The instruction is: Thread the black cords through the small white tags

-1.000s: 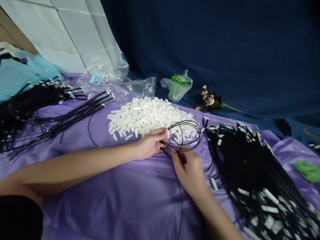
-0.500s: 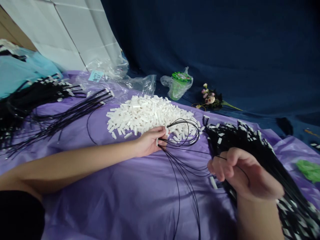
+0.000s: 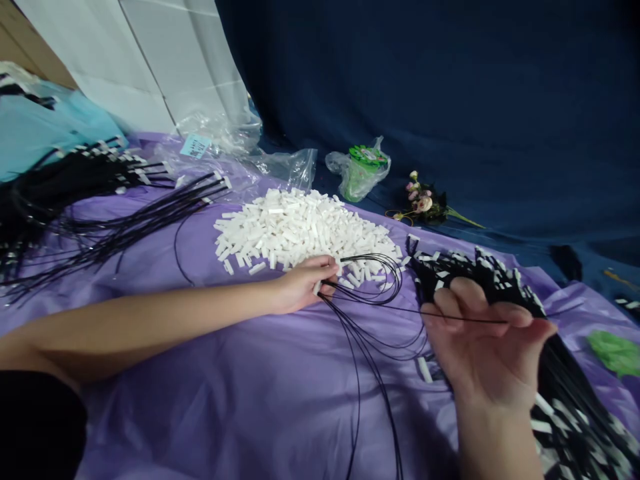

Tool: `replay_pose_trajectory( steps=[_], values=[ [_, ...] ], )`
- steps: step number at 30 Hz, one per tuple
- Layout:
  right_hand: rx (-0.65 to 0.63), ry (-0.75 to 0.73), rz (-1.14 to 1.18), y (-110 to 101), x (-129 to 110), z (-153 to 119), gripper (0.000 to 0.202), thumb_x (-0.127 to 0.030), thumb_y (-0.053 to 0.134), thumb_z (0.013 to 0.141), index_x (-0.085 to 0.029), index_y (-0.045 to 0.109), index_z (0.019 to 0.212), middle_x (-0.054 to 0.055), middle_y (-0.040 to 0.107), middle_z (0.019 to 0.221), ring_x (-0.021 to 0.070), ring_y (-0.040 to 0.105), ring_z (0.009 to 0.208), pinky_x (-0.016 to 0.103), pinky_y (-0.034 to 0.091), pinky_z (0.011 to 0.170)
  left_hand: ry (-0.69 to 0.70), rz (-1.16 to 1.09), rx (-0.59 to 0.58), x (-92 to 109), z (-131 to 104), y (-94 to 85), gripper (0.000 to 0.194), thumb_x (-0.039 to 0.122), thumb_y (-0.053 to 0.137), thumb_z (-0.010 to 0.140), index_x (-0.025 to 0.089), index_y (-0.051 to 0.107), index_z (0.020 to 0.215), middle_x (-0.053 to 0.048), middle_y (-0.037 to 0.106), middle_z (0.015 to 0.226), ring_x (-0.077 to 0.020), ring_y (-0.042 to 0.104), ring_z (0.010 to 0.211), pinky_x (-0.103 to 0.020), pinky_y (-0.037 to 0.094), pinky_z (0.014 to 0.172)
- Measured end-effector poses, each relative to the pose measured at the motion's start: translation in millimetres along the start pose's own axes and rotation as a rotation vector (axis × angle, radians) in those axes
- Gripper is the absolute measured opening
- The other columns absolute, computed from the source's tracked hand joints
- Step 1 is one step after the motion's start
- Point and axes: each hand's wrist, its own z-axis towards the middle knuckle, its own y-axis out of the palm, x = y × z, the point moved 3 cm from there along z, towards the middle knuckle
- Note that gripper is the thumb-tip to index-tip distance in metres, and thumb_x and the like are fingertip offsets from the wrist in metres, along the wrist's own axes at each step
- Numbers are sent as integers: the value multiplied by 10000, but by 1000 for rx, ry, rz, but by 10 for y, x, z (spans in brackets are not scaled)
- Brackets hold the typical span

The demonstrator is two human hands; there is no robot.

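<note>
My left hand (image 3: pixel 303 285) is closed, pinching a small white plastic piece (image 3: pixel 317 287) with several thin black cords (image 3: pixel 373 257) running through or from it. Some of these cords curl in loops to the right; others hang down over the purple cover. Raised on the right, my right hand (image 3: pixel 483 340) pinches one black cord (image 3: pixel 465 320) between thumb and forefinger, its other fingers curled. That cord stretches nearly straight back to the left hand. Right behind the left hand lies a heap of small white pieces (image 3: pixel 305 223).
Bundles of black cords with white ends lie at the left (image 3: pixel 100 170) and under the right hand (image 3: pixel 565 373). A clear plastic bag (image 3: pixel 220 143), a bagged green spool (image 3: pixel 360 173) and artificial flowers (image 3: pixel 423 200) sit at the back. Green plastic (image 3: pixel 615 352) lies at the right on the purple cover (image 3: pixel 225 393).
My right hand has turned and moved outward to the right, drawing the pinched cord straighter. The left hand keeps its hold almost in place.
</note>
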Motion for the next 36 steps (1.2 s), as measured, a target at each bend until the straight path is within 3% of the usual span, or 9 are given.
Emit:
replay_pose_trajectory(
  steps=[2, 6, 8, 10, 13, 23, 36],
  values=[
    [40, -26, -20, 8, -15, 2, 269, -666, 551, 793, -450, 695, 723, -32, 234, 577, 138, 418, 514, 283, 444, 534, 6, 29, -2, -12, 4, -8, 237, 215, 709, 747, 145, 486, 711, 25, 484, 647, -42, 415, 511, -217, 292, 542],
    [-85, -59, 8, 111, 59, -91, 154, -575, 592, 828, -492, 690, 914, -82, 152, 443, 109, 325, 385, 314, 519, 581, 26, 94, 20, -21, 0, -10, 214, 227, 703, 754, 143, 508, 727, 25, 494, 657, -46, 416, 537, -211, 307, 551],
    [-95, -61, -101, 169, 140, -140, 156, -429, 641, 855, -439, 679, 1006, -92, 318, 437, 101, 397, 389, 310, 523, 565, 30, 134, 33, -20, -7, 1, 200, 229, 698, 759, 146, 517, 739, 26, 496, 658, -58, 437, 563, -214, 334, 568],
    [-67, -109, -338, 216, 203, -161, 181, -256, 673, 844, -343, 699, 1001, -49, 553, 573, 125, 544, 513, 304, 515, 583, 32, 161, 26, -18, -12, 16, 192, 229, 692, 764, 149, 520, 742, 25, 497, 654, -71, 456, 586, -217, 350, 575],
    [-65, -199, -690, 274, 257, -140, 140, -162, 653, 835, -235, 720, 935, 20, 668, 760, 149, 608, 657, 281, 483, 598, 38, 167, -10, -12, -13, 33, 183, 224, 695, 760, 146, 531, 740, 19, 489, 658, -76, 455, 601, -210, 348, 560],
    [-87, -205, -866, 305, 406, -68, 77, -175, 592, 860, -170, 669, 861, -12, 539, 667, 102, 480, 579, 244, 410, 572, 0, 174, -153, 4, -16, 27, 155, 230, 669, 789, 122, 568, 744, 0, 430, 725, -74, 365, 620, -195, 333, 539],
    [-111, -255, -916, 333, 404, -75, 103, -181, 562, 876, -179, 665, 871, -6, 542, 662, 109, 486, 560, 246, 418, 554, -34, 175, -137, 4, -43, 41, 140, 219, 643, 811, 118, 555, 772, 5, 397, 730, -74, 334, 628, -186, 335, 553]
  ],
)
